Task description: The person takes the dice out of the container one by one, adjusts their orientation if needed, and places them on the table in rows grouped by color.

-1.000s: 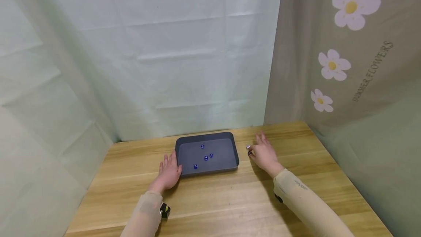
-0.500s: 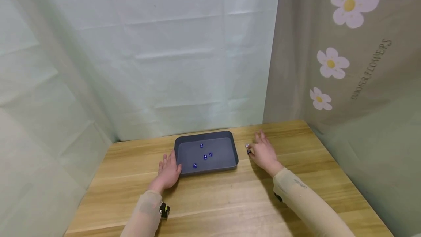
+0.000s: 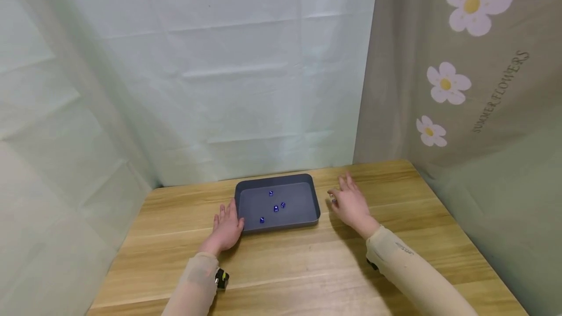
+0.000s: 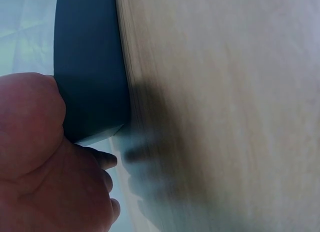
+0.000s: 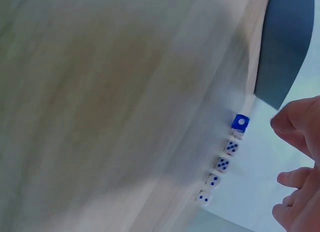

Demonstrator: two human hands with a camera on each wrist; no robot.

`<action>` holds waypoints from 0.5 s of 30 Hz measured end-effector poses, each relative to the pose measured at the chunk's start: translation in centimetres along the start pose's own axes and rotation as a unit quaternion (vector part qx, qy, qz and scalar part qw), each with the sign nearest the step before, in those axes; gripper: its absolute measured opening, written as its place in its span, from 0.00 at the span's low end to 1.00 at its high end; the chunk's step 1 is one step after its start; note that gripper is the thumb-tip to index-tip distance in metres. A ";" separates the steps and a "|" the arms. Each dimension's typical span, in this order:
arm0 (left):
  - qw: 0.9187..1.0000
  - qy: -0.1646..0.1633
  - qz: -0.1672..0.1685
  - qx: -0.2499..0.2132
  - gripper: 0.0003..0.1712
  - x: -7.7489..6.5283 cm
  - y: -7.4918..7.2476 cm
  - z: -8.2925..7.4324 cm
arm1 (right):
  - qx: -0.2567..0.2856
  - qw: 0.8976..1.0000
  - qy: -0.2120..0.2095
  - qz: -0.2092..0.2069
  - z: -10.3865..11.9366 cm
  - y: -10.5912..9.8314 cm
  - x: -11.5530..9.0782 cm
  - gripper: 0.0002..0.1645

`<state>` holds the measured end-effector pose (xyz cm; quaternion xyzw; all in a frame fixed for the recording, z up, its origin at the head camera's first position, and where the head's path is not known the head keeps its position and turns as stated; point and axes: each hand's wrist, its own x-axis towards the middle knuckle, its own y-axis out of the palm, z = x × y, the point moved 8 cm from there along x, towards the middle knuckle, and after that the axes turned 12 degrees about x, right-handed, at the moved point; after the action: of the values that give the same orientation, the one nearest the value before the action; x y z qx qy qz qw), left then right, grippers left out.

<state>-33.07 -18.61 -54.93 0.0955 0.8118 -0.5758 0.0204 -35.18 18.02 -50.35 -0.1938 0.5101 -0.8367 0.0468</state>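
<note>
My left hand [image 3: 227, 228] lies with straight fingers along the left side of a dark grey tray [image 3: 317, 206], thumb on its front corner. Inside the tray are several blue dice [image 3: 276, 208]. To the right of it, my right hand [image 3: 351, 207] hovers over the table, holding nothing. In the right wrist view its thumb and index fingertip [image 5: 281, 123] are apart from a blue die [image 5: 240, 122]. That die sits on the end one of several white dice [image 5: 222, 164] lined up in a row. From the head view, my right hand hides most of this row.
The wooden table [image 3: 281, 272] ends at a pale curtain [image 3: 246, 87] behind the tray. A curtain with printed flowers [image 3: 445, 84] hangs on the right. The tray's outer wall [image 4: 92, 57] fills the upper left of the left wrist view.
A second ago my right thumb and index finger were at the blue die beside the white dice. Now those fingers have come away from it. My left hand has stayed on the tray.
</note>
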 end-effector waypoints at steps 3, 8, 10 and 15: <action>1.000 -0.002 0.003 0.002 0.45 0.2 0.3 0.3 | 0.008 1.000 -0.004 -0.011 0.8 -0.4 -0.1 0.17; 1.000 0.002 -0.004 0.001 0.45 0.5 0.2 0.3 | 0.019 0.999 -0.031 -0.036 2.3 -0.7 0.1 0.13; 1.000 0.002 -0.005 0.000 0.45 0.7 0.1 0.3 | 0.023 0.998 -0.048 -0.041 2.9 -0.8 0.2 0.12; 1.000 0.003 0.002 -0.001 0.46 0.9 0.4 0.4 | 0.030 0.997 -0.066 -0.032 4.3 0.0 0.2 0.13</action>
<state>-33.94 -18.74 -55.56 0.0991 0.8124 -0.5743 0.0197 -33.75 14.44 -48.56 -0.2634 0.4741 -0.8380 0.0597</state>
